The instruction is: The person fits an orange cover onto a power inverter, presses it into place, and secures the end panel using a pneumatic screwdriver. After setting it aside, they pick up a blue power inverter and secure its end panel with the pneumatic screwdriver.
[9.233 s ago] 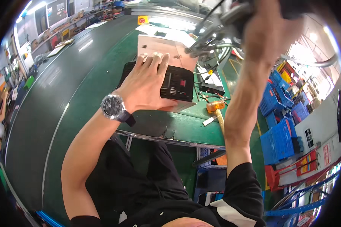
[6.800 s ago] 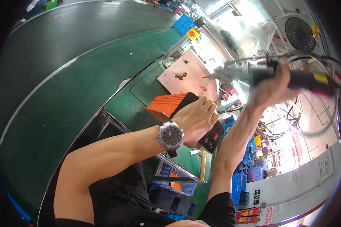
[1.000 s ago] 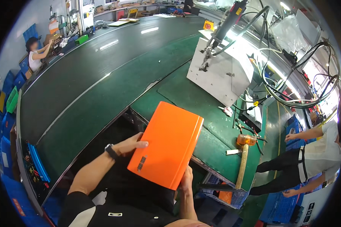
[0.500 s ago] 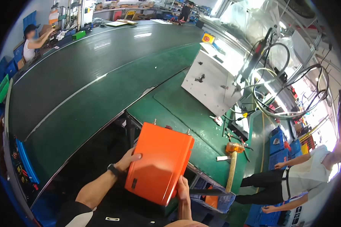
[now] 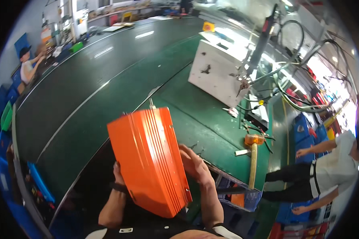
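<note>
An orange metal box with a ribbed side is tilted in front of me, over the near edge of the green bench. My left hand grips its lower left side, with most of the fingers hidden by the box. On the opposite side, my right hand is against the box's right edge, its fingers bent and partly hidden there. A metal stud sticks up at the box's top end.
A mallet lies at the bench's right edge, by pliers and a white machine box. Cables hang at right. A blue crate sits below. One co-worker stands at right; another sits far left.
The orange box has turned, bringing its ribbed side into view, and moved up and left. My right hand has shifted higher along its right side. The whole view has shifted slightly.
</note>
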A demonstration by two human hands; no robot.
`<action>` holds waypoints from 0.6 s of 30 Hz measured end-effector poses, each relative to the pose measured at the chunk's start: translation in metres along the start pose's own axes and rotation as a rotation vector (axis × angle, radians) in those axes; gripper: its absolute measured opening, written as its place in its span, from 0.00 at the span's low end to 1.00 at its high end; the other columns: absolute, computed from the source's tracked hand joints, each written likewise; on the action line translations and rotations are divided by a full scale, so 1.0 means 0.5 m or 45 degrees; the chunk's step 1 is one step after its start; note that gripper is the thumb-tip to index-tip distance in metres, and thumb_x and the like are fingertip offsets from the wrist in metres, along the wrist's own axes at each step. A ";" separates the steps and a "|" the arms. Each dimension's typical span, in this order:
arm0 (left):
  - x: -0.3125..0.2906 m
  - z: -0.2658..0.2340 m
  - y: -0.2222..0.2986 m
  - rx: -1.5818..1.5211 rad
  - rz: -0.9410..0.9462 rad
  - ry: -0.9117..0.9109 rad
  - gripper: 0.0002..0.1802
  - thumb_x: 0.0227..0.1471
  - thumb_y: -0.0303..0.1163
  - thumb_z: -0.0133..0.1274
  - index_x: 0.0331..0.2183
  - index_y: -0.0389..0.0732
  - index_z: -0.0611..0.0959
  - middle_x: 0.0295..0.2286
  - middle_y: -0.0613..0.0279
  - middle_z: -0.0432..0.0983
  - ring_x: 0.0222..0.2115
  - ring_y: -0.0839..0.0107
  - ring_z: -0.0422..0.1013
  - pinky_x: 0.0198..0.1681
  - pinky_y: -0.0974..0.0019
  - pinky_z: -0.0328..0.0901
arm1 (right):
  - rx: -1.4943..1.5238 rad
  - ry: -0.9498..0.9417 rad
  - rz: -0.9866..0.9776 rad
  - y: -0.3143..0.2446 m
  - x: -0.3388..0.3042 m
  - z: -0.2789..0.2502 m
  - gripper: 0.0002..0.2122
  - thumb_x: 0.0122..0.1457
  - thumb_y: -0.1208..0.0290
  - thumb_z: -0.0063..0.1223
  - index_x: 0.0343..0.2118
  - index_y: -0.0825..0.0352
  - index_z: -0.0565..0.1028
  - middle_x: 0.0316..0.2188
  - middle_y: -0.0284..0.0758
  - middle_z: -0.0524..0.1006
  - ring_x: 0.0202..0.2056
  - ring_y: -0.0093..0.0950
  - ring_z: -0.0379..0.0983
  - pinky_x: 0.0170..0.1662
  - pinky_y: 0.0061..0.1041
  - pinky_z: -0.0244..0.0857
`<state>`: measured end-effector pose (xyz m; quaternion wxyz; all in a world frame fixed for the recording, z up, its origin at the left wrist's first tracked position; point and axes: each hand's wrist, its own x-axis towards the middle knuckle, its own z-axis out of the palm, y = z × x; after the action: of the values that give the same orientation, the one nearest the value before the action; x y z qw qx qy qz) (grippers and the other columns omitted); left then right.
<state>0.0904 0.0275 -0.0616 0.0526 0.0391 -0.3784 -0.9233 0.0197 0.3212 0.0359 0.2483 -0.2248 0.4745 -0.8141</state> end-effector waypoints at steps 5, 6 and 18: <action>-0.039 -0.011 0.146 -0.027 0.613 0.139 0.43 0.60 0.67 0.45 0.62 0.42 0.71 0.57 0.56 0.71 0.54 0.58 0.71 0.56 0.53 0.69 | -0.301 -0.151 -0.216 0.019 0.116 -0.007 0.40 0.69 0.43 0.45 0.69 0.75 0.54 0.63 0.40 0.67 0.59 0.30 0.65 0.63 0.34 0.58; -0.045 -0.023 0.178 -0.076 0.718 0.119 0.42 0.62 0.65 0.43 0.62 0.41 0.70 0.57 0.57 0.71 0.55 0.59 0.70 0.56 0.54 0.69 | -0.532 -0.055 -0.237 0.021 0.144 -0.011 0.33 0.72 0.51 0.44 0.68 0.74 0.59 0.60 0.41 0.70 0.57 0.30 0.67 0.63 0.32 0.59; -0.587 0.381 0.643 1.323 2.343 1.434 0.37 0.66 0.59 0.37 0.62 0.40 0.70 0.61 0.53 0.67 0.60 0.52 0.65 0.63 0.47 0.60 | -2.496 0.211 -0.389 0.155 0.378 -0.039 0.44 0.43 0.51 0.75 0.63 0.60 0.64 0.49 0.42 0.73 0.51 0.42 0.72 0.51 0.43 0.64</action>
<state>0.3817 -0.0308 0.3093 0.8297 0.1691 -0.5161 -0.1293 -0.1238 0.1847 -0.0169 -0.1886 -0.3317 0.9191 -0.0986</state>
